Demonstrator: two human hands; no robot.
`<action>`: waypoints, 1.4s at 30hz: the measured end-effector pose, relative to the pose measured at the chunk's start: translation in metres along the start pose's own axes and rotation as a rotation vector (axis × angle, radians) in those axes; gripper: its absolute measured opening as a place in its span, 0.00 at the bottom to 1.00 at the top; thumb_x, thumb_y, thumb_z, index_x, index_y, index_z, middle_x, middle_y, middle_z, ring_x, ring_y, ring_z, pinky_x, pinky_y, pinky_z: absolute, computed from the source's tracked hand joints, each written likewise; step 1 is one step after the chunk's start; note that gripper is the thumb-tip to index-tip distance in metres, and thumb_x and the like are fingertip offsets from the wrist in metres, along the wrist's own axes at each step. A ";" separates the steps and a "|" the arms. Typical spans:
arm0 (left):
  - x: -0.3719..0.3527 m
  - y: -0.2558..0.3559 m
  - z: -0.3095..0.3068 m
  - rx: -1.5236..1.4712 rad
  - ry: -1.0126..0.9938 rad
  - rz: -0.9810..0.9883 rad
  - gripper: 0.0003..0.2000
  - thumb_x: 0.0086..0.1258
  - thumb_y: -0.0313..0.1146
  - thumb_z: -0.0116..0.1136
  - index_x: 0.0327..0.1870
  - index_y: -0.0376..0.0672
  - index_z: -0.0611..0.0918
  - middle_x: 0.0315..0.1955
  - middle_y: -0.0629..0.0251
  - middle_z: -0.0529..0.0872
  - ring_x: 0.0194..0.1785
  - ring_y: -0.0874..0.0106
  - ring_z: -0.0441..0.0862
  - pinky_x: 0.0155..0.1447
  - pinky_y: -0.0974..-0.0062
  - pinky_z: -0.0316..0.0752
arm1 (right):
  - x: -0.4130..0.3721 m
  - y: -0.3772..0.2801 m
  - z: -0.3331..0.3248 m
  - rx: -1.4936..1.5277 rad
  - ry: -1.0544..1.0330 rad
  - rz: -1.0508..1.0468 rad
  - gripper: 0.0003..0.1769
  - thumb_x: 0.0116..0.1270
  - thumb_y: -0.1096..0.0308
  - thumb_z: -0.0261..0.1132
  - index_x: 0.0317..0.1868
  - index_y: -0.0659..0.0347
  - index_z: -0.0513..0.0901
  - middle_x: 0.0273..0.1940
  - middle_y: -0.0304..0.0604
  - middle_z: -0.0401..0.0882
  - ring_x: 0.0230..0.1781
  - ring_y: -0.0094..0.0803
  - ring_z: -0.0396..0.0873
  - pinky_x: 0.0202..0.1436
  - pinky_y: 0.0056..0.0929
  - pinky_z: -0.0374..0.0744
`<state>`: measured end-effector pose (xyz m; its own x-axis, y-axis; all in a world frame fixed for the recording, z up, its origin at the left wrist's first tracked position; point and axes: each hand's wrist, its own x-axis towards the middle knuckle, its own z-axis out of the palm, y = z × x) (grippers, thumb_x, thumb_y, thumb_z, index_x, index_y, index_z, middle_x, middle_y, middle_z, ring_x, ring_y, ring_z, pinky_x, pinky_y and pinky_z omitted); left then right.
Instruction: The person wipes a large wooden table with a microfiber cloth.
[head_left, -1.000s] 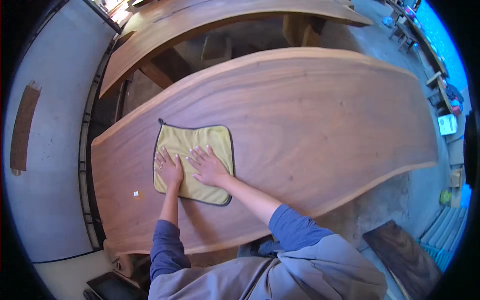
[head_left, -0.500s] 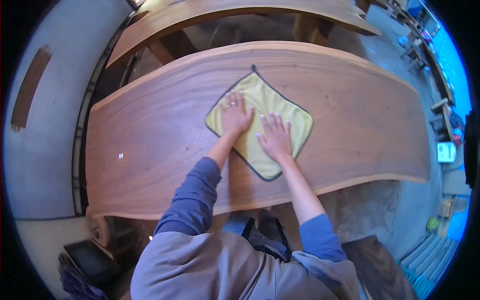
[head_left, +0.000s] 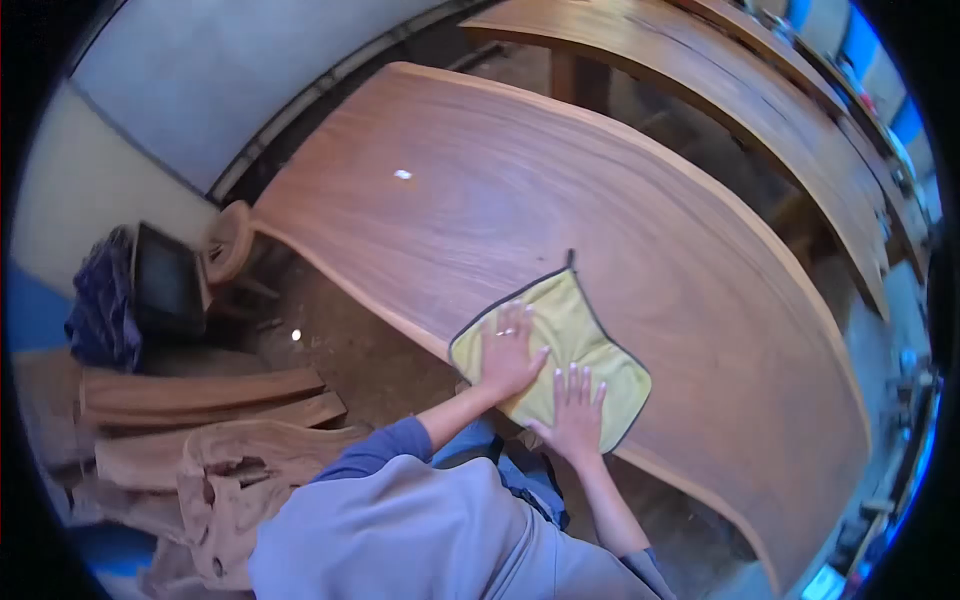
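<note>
A yellow cloth [head_left: 562, 310] with a dark edging and a small hanging loop lies spread on a long wooden tabletop [head_left: 680, 290], close to its near edge. My left hand [head_left: 511, 355] rests flat on the cloth's left part, fingers stretched out, a ring on one finger. Lower and to the right, my right hand [head_left: 575, 415] also presses flat on it with the fingers apart. Neither hand grips the fabric. The cloth's near corner is partly hidden by my hands and body.
Another wooden table [head_left: 690, 75] stands beyond this one. To the left are a round wooden stool [head_left: 229, 243], a dark framed panel [head_left: 168, 280] and a dark bundled fabric [head_left: 104, 305]. Several wooden pieces [head_left: 200, 390] lie at the lower left. A wall [head_left: 230, 70] runs behind.
My view has turned left, bringing the stool and wooden pieces further in. Both hands and the cloth have moved from mid-table toward the near edge, hands still flat on it.
</note>
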<state>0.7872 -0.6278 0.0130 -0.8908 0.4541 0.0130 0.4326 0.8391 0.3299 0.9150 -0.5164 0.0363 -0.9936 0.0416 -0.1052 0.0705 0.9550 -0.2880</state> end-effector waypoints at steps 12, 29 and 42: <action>-0.003 -0.199 -0.007 -0.380 0.777 -0.795 0.48 0.55 0.42 0.64 0.69 0.36 0.44 0.65 0.31 0.31 0.69 0.41 0.43 0.69 0.58 0.48 | 0.119 -0.148 0.077 -0.166 0.151 -0.433 0.41 0.51 0.66 0.59 0.68 0.56 0.56 0.69 0.52 0.49 0.70 0.51 0.47 0.67 0.61 0.47; 0.062 -0.431 -0.079 -0.745 0.876 -0.978 0.29 0.57 0.48 0.61 0.49 0.31 0.67 0.42 0.39 0.77 0.48 0.46 0.75 0.51 0.57 0.69 | 0.307 -0.359 0.126 -0.122 0.131 -0.512 0.41 0.50 0.62 0.59 0.67 0.59 0.57 0.68 0.51 0.51 0.70 0.48 0.47 0.67 0.60 0.48; 0.061 -0.524 -0.105 -0.544 0.493 -1.101 0.38 0.62 0.57 0.48 0.62 0.31 0.60 0.59 0.40 0.65 0.62 0.48 0.64 0.63 0.58 0.60 | 0.343 -0.404 0.125 -0.023 -0.049 -0.497 0.45 0.53 0.54 0.63 0.69 0.54 0.53 0.70 0.47 0.47 0.72 0.42 0.42 0.70 0.51 0.43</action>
<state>0.4917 -1.0716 -0.0599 -0.7449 -0.6357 -0.2026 -0.5524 0.4173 0.7216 0.5564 -0.9248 -0.0023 -0.9010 -0.4337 -0.0055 -0.4131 0.8620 -0.2938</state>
